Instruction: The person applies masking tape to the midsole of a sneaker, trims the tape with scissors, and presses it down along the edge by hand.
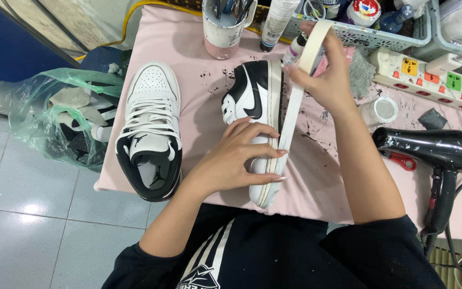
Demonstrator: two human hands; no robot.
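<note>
A black and white sneaker lies on its side on the pink table cover, sole edge turned to the right. My left hand rests on its heel half, fingertips pressing a strip of cream masking tape against the sole edge. My right hand is raised above the toe end and holds the roll of masking tape, with the strip stretched down from the roll to my left fingers. The matching sneaker stands upright at the table's left edge.
A black hair dryer lies at the right beside red-handled scissors. A power strip, a small white jar, a cup of tools, bottles and baskets line the back. A green plastic bag sits on the tiled floor.
</note>
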